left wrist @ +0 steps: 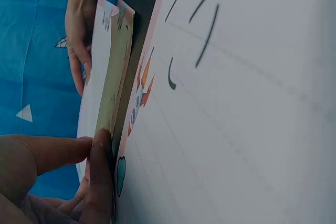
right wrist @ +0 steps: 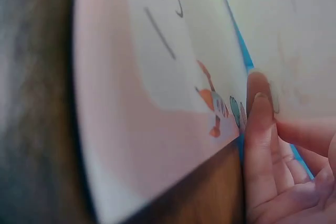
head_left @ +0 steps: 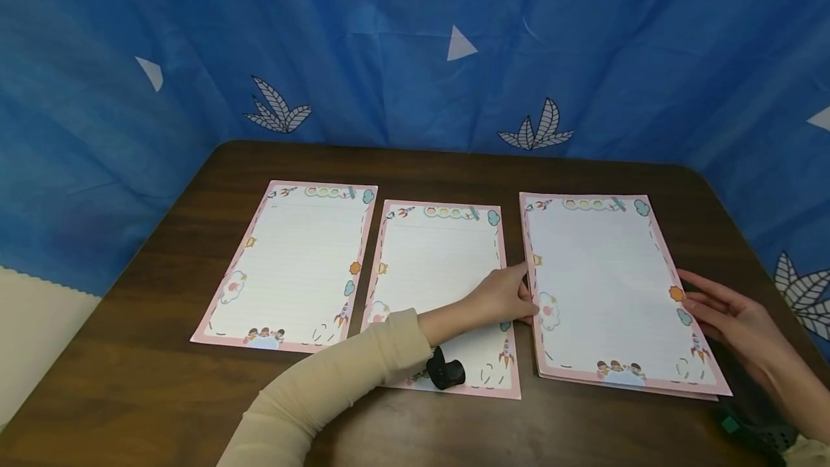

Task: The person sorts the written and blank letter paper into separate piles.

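Several pink-bordered sheets of letter paper (head_left: 603, 279) lie stacked, slightly uneven at the lower edge, on the right of the table. At the stack's left edge my left hand (head_left: 498, 298) pinches the sheets between thumb and finger; the left wrist view shows the paper edges (left wrist: 113, 72) raised there. My right hand (head_left: 742, 326) holds the opposite edge. In the right wrist view its thumb and fingertips (right wrist: 260, 95) pinch a lifted sheet (right wrist: 283, 35), while another printed sheet (right wrist: 173, 77) shows beyond. My left forearm crosses the middle sheet (head_left: 441, 251) of the same design.
A third matching sheet (head_left: 301, 258) lies at the left of the dark wooden table (head_left: 130, 323). A black wrist camera (head_left: 446, 372) sits on the left forearm above the middle sheet. Blue patterned cloth (head_left: 402, 56) hangs behind the table.
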`<state>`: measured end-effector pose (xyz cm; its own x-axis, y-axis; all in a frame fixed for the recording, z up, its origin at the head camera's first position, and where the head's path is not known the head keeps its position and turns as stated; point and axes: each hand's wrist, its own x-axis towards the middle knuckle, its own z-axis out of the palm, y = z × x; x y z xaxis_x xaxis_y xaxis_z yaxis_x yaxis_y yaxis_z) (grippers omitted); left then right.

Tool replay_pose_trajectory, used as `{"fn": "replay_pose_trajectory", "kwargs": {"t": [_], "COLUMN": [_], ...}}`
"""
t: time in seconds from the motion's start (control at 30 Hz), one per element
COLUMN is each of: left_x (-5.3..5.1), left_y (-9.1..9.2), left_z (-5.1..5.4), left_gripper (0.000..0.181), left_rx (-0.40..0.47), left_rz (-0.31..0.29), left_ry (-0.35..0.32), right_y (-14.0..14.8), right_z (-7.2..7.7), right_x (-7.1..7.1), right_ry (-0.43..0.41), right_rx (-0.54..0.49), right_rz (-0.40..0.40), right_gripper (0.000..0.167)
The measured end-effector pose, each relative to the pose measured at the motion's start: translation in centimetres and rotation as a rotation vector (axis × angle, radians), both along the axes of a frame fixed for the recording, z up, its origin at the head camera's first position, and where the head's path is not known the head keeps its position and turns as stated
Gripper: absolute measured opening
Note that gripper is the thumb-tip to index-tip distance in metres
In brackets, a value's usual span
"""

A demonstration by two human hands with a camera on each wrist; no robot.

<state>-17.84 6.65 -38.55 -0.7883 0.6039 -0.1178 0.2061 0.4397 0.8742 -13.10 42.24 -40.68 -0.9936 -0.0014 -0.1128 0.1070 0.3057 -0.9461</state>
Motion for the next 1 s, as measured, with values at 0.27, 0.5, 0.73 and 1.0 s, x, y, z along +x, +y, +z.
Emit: {"fn": "replay_pose_trajectory", "kwargs": {"t": [0.27, 0.5, 0.73, 1.0], "left_x": [-0.1, -0.1, -0.1, 0.0], "left_y": [0.2, 0.3, 0.4, 0.3], "left_z": [0.4, 0.5, 0.2, 0.2], "left_gripper": [0.056, 0.046, 0.059, 0.073], "left_rx": [-0.063, -0.096, -0.124, -0.131], "left_rz": [0.003, -0.005, 0.000, -0.004], "left_ry": [-0.001, 0.001, 0.029, 0.039], "right_y": [-0.1, -0.4, -1.4, -2.1], "right_z": [-0.2, -0.4, 0.2, 0.9], "right_x": [-0.2, -0.4, -0.4, -0.6], "right_ry": [0.007, 0.035, 0.100, 0.157], "right_rx": [0.134, 0.295, 0.568, 0.718], "right_rz": [-0.006, 0.000, 0.024, 0.045], "right_gripper": [0.050, 0.051, 0.049, 0.044]}}
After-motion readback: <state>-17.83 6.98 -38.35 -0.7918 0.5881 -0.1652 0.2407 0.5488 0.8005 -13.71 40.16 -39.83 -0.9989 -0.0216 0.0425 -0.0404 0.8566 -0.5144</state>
